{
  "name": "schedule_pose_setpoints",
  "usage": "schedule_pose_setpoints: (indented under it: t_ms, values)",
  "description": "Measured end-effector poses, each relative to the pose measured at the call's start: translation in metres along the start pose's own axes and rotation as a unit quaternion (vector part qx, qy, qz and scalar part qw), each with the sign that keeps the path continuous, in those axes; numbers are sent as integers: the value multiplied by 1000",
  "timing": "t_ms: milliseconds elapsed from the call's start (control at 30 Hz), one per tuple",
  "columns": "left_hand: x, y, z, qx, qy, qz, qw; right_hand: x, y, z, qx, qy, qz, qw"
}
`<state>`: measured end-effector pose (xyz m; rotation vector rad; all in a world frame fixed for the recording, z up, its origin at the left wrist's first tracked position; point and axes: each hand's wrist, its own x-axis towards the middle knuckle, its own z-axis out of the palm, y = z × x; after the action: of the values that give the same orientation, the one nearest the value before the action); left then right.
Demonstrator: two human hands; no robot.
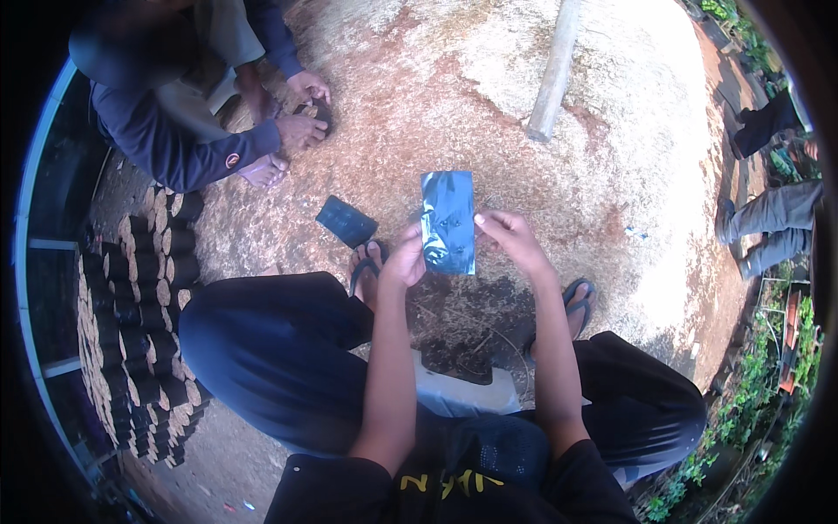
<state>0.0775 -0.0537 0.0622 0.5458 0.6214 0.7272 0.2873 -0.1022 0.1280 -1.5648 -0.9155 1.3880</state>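
The left hand (406, 255) is closed on the lower left edge of a black plastic bag (448, 223), its fingertips partly hidden by the sheet. The right hand (515, 237) has its thumb and forefinger together at the bag's right edge, pinching it, with the other fingers curled in beneath. The bag hangs upright between the two hands, above the ground in front of the knees; it is a flat, glossy rectangle, lightly creased, with a few small dark spots like holes. A second black bag (346, 221) lies flat on the ground just beside the left foot, which wears a dark sandal (358, 275). The ground (419, 105) is rough and crumbly, pale with rusty-brown patches. Farther up lies a smooth, round wooden pole (554, 79). At upper left a co-worker's hands (303, 129) hold a small dark bag. Below that person stand stacked black cylinders (144, 323) with grainy brown ends.
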Motion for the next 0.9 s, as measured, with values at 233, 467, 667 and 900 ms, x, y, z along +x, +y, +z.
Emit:
schedule_pose_setpoints:
  t_ms: [233, 467, 667, 900]
  values:
    - [19, -11, 5, 270, 259, 46, 926, 9, 25, 6, 18, 54, -77, 995]
    - [30, -15, 70, 309, 139, 180, 924, -10, 11, 2, -136, 204, -128, 961]
    - [21, -15, 107, 374, 142, 27, 916, -24, 8, -1, -280, 259, -221, 898]
    - [24, -23, 109, 289, 51, 44, 955, -37, 5, -13, -247, 194, -209, 926]
